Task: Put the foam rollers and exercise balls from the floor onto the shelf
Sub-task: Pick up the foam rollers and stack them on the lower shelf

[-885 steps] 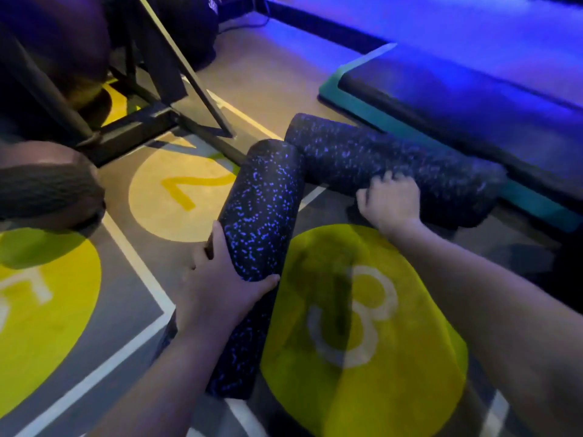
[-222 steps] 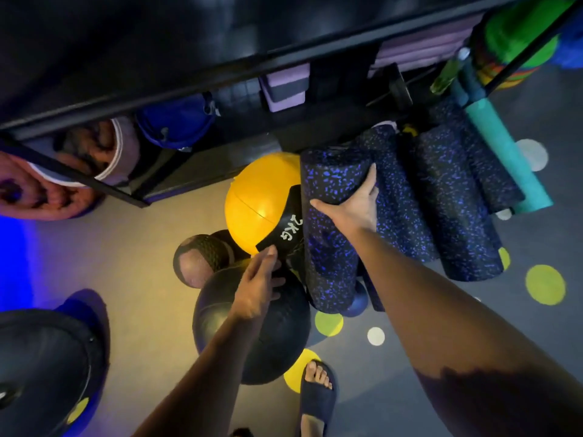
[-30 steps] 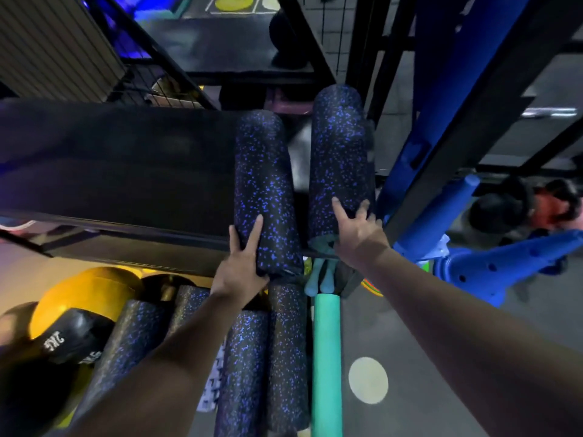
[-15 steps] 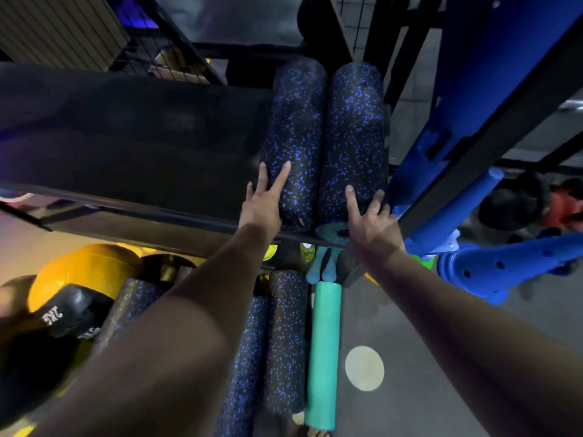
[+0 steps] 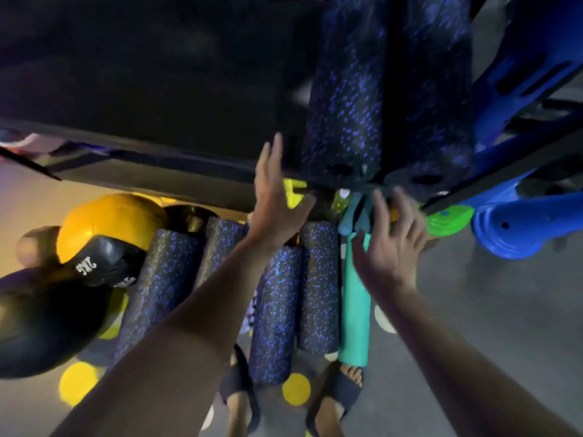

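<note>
Foam rollers [image 5: 344,89] lie on shelf [image 5: 157,74]; left hand [image 5: 276,203], right hand [image 5: 389,250] empty.

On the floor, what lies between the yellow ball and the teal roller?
In the head view, blue-speckled foam rollers lie side by side between the yellow ball and the teal roller.

I count two speckled rollers [image 5: 344,89] [image 5: 432,89] on the shelf [image 5: 157,74], four floor rollers [image 5: 164,279] [image 5: 220,244] [image 5: 277,310] [image 5: 318,285] leaning below, one teal roller [image 5: 355,310], three balls, yellow [image 5: 107,219], black [image 5: 41,323] and a blurred brownish one [image 5: 34,247], and two sandals [image 5: 239,389] [image 5: 340,392].
</note>
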Motion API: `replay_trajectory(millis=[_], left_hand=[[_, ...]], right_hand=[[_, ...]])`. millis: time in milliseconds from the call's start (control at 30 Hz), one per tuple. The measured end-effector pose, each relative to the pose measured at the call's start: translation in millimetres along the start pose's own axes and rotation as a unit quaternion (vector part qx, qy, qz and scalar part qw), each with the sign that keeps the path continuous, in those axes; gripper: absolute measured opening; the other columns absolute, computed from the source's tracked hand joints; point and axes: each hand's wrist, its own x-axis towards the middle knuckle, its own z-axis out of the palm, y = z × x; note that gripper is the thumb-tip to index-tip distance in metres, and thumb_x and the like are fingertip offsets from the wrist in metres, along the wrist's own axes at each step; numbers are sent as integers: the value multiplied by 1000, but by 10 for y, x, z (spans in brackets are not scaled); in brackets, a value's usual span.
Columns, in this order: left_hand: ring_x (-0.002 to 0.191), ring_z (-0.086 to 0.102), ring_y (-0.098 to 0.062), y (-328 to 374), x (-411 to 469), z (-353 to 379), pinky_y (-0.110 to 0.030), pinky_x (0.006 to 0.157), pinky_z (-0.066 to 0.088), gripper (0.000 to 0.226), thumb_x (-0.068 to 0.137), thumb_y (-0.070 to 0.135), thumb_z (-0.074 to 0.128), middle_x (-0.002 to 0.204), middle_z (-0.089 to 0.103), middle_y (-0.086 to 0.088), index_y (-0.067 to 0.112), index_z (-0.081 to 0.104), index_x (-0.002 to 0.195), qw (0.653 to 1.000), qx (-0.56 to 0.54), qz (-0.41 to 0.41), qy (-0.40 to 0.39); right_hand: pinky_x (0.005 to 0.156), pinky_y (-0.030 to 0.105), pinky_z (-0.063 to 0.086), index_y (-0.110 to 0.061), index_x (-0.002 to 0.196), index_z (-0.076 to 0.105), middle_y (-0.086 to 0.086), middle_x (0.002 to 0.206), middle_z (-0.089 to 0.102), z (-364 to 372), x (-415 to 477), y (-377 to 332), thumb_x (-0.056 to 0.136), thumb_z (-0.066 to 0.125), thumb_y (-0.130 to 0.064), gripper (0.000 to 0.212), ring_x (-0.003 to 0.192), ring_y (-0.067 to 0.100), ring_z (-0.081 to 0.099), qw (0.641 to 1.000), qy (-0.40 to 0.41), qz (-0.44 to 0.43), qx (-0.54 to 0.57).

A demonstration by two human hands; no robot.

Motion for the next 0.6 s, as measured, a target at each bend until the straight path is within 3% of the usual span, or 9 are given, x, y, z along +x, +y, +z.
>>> replay_trajectory(millis=[67,133,200,267,400,500,533,600], left_hand=[[148,28,-29,-596,-570,-128,-33,123,23,93,84,7,69,156,30,-18,9,18,162,994,-15,-108,24],[145,32,-34,-1208,-1140,-296,-33,119,27,86,90,5,69,153,32,-19,6,20,160,968,14,-247,-26],[144,35,-38,-1807,-1625,-461,-37,116,30,85,90,8,71,154,31,-21,5,22,159,941,51,-324,-79],[141,37,-41,-2334,-1935,-592,-41,114,32,84,89,12,72,151,33,-23,4,25,158,927,84,-348,-113],[141,35,-42,-3191,-2073,-758,-48,117,32,94,87,40,75,149,36,-19,10,24,159,900,132,-390,-142],[144,33,-41,-3799,-2058,-721,-46,119,32,113,81,46,83,153,31,-18,12,12,163,880,155,-409,-183],[143,33,-42,-3950,-2049,-665,-47,119,31,121,77,48,85,153,30,-19,11,8,163,875,168,-403,-209],[141,33,-43,-4104,-2079,-505,-48,119,30,135,71,57,86,153,24,-21,6,0,161,862,238,-367,-255]], right_hand=[[103,51,39,-12,141,55,19,143,48,371,-569,-341,74,70,-24,69,125,41,46,993,-115,17,0],[95,51,44,-11,140,53,19,137,49,746,-1052,-646,75,73,-29,70,118,42,49,956,-281,84,1],[99,53,44,-12,144,46,18,136,46,1130,-1385,-884,83,69,-36,69,123,43,47,901,-404,155,0],[103,49,42,-13,145,42,17,137,46,1525,-1595,-1089,92,62,-41,63,128,40,46,852,-487,192,13],[98,37,45,-5,136,55,19,133,62,2359,-1872,-1633,100,57,-45,53,125,36,57,755,-570,281,161],[88,33,43,-17,115,65,12,123,64,2980,-2087,-2121,95,54,-61,50,122,33,59,690,-574,371,237],[90,33,45,-20,110,64,9,120,63,3174,-2166,-2245,91,54,-69,53,121,32,59,677,-564,399,253],[103,39,47,-20,125,57,0,128,61,3441,-2304,-2426,83,58,-76,70,123,26,58,648,-540,454,286]])
